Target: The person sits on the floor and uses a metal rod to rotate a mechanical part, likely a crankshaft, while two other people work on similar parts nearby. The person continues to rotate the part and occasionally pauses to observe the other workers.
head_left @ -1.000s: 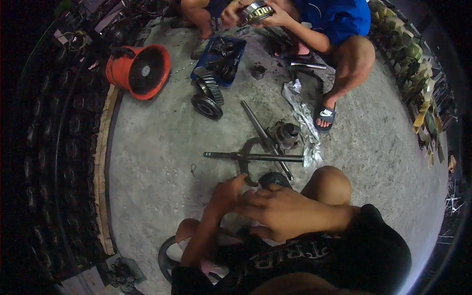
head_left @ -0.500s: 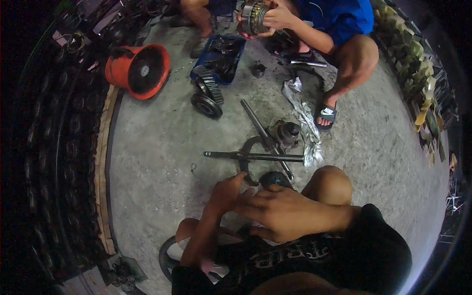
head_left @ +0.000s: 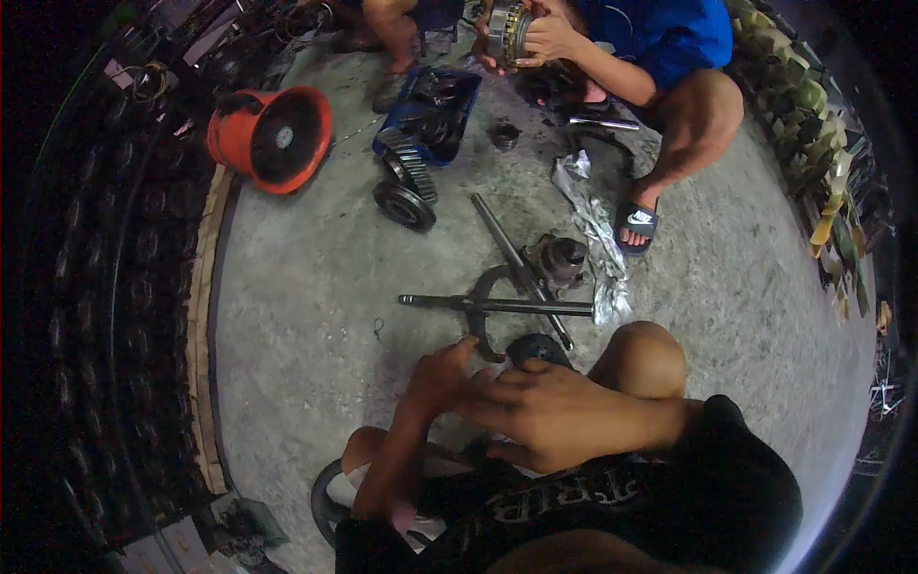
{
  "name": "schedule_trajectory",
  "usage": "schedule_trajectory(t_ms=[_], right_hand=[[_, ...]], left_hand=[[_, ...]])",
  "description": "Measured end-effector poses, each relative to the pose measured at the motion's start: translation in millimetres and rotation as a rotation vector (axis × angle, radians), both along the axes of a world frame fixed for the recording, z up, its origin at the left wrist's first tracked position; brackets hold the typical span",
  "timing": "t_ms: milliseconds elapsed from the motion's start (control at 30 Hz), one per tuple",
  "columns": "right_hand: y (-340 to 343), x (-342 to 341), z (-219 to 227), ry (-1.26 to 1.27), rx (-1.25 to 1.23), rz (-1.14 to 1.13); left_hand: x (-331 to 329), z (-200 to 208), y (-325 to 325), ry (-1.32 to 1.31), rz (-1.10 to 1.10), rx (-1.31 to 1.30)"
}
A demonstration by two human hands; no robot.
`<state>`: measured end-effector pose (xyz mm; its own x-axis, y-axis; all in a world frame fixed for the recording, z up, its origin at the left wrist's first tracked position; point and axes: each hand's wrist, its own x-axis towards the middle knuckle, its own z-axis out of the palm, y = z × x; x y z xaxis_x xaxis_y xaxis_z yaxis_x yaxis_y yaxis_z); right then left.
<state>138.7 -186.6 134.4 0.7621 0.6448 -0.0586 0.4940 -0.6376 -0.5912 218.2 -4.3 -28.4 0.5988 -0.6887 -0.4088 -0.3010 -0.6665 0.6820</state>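
My left hand point(head_left: 441, 379) and my right hand point(head_left: 545, 411) meet in front of my body, low over the floor. The left one is closed, its thumb raised beside the lower tip of a curved shift fork point(head_left: 478, 330). Bent fingers of the right hand press toward the left palm, hiding anything small between them. Across the fork lies a dark metal rod point(head_left: 435, 301), crossed by a second rod point(head_left: 497, 228). Beside these stands a cylindrical metal part point(head_left: 559, 260). A black round part point(head_left: 535, 350) shows just beyond my right fingers.
A co-worker in blue point(head_left: 684, 43) holds a ring-shaped gear assembly point(head_left: 507, 36) at the far side. A blue tray point(head_left: 469, 100) of dark parts, several gears point(head_left: 406, 206) and an orange fan-like drum point(head_left: 239, 143) stand far left. A silvery crumpled strip point(head_left: 607, 263) lies right of the rods.
The view has shifted very slightly. My hands keep nearly the same pose. The co-worker's gear assembly has moved a little to the right and turned.
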Motion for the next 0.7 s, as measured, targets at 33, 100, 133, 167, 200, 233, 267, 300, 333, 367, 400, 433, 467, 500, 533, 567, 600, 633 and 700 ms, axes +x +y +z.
schedule_trajectory(t_ms=[33, 100, 133, 167, 200, 233, 267, 300, 333, 367, 400, 433, 467, 500, 533, 567, 600, 633, 700], right_hand=[[0, 0, 0, 0.006, 0.001, 0.005], [1, 0, 1, 0.009, 0.010, 0.005], [2, 0, 2, 0.006, 0.019, 0.001], [2, 0, 2, 0.003, 0.030, -0.004], [3, 0, 3, 0.002, 0.031, -0.001], [3, 1, 3, 0.002, 0.032, 0.002], [3, 1, 4, 0.002, 0.032, 0.001], [3, 1, 3, 0.015, 0.008, 0.006], [3, 0, 2, 0.027, -0.015, 0.010], [4, 0, 1, 0.039, -0.039, 0.016], [4, 0, 2, 0.049, -0.042, 0.018], [4, 0, 4, 0.059, -0.044, 0.020], [4, 0, 5, 0.070, -0.048, 0.021], [4, 0, 5, 0.067, -0.049, 0.017], [5, -1, 4, 0.064, -0.051, 0.013], [5, -2, 4, 0.061, -0.052, 0.010], [5, -2, 4, 0.066, -0.047, 0.011], [6, -2, 4, 0.071, -0.042, 0.013], [6, -1, 3, 0.067, -0.035, 0.019]], left_hand=[[0, 0, 1, -0.003, 0.009, -0.006], [-1, 0, 2, -0.009, 0.023, -0.023], [-2, -2, 3, -0.024, 0.026, -0.041], [-3, -4, 5, -0.040, 0.029, -0.057], [-3, -5, 5, -0.055, 0.031, -0.073], [-3, -5, 6, -0.045, 0.032, -0.056], [-3, -2, 4, -0.034, 0.031, -0.040], [-2, 0, 3, -0.023, 0.029, -0.024], [-2, 1, 2, -0.021, 0.029, -0.022], [-2, 3, 1, -0.020, 0.031, -0.019], [-2, 3, 1, -0.019, 0.034, -0.017], [-2, 4, 2, -0.028, 0.032, -0.027], [-2, 4, 2, -0.035, 0.030, -0.039], [-3, 4, 2, -0.043, 0.028, -0.050], [-3, 5, 2, -0.041, 0.031, -0.054], [-3, 6, 2, -0.040, 0.034, -0.056], [-3, 7, 2, -0.038, 0.038, -0.059], [-3, 5, 2, -0.035, 0.032, -0.057], [-2, 0, 3, -0.030, 0.025, -0.050]])
